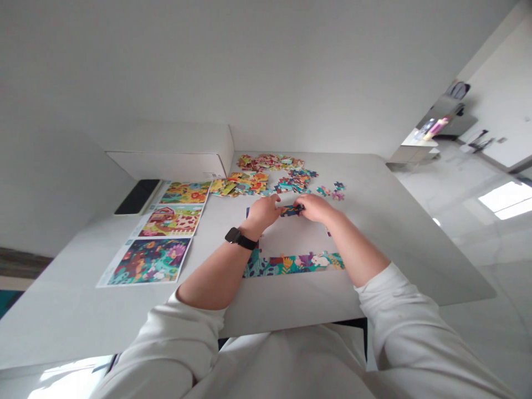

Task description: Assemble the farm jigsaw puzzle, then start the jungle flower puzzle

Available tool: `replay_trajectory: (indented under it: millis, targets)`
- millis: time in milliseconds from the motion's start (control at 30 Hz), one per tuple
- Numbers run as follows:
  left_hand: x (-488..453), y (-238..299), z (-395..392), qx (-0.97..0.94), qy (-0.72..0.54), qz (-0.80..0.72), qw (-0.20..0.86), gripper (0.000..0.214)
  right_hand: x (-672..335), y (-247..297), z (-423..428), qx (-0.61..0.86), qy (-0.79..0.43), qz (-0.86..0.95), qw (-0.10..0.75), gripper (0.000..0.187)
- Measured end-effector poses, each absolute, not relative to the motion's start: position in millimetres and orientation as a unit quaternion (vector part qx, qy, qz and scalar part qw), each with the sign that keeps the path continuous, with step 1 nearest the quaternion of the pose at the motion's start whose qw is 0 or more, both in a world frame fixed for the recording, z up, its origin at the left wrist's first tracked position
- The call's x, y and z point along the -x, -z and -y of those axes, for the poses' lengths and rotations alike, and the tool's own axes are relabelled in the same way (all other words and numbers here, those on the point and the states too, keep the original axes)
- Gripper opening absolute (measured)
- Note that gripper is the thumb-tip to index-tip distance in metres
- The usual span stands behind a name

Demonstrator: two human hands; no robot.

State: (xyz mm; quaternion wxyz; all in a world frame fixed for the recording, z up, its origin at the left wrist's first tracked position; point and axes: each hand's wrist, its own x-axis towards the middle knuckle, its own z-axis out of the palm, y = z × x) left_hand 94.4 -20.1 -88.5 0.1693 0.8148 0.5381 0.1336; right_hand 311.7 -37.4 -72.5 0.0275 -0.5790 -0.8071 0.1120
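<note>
My left hand [261, 213] and my right hand [316, 208] meet above the white table, both pinching a small joined strip of dark blue jigsaw pieces [291, 210] between them. A black watch [240, 238] sits on my left wrist. Just beyond my left fingers, a dark puzzle edge [248, 212] shows. Nearer me lies a long assembled band of colourful floral puzzle pieces [293, 264], running below my forearms. Loose pieces lie in heaps [266, 162] beyond my hands, with a few small ones [338, 191] off to the right.
Several printed picture sheets [171, 224] lie in a column left of my hands. A white cardboard box [174, 152] stands at the far edge, and a dark tablet [137, 197] lies beside the sheets. The table's right edge [432, 249] borders a glossy floor.
</note>
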Motion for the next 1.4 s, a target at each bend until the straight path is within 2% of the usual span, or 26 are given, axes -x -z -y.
replay_trajectory:
  millis: [133,267,833,1100,1233,1400]
  targets:
    - [-88,85,15,-0.879,-0.162,-0.425,0.145,0.027,-312,73,37,0.579,-0.110,0.808,0.025,0.031]
    - [-87,89,14,-0.916,-0.135,-0.358,0.123,0.025,-313,73,37,0.591,-0.097,0.801,0.017,0.030]
    - [-89,102,11,-0.924,-0.115,-0.347,0.110,0.035,-317,72,36,0.567,-0.102,0.818,0.015,0.030]
    - [-92,101,19,-0.925,-0.084,-0.364,0.069,0.045,-344,57,32,0.624,-0.100,0.773,0.061,0.039]
    - [-93,98,21,-0.925,-0.074,-0.367,0.064,0.044,-341,48,37,0.652,-0.132,0.747,0.005,0.041]
    - [-93,96,22,-0.928,-0.062,-0.365,0.050,0.044,-325,37,46,0.628,-0.141,0.755,-0.124,0.044]
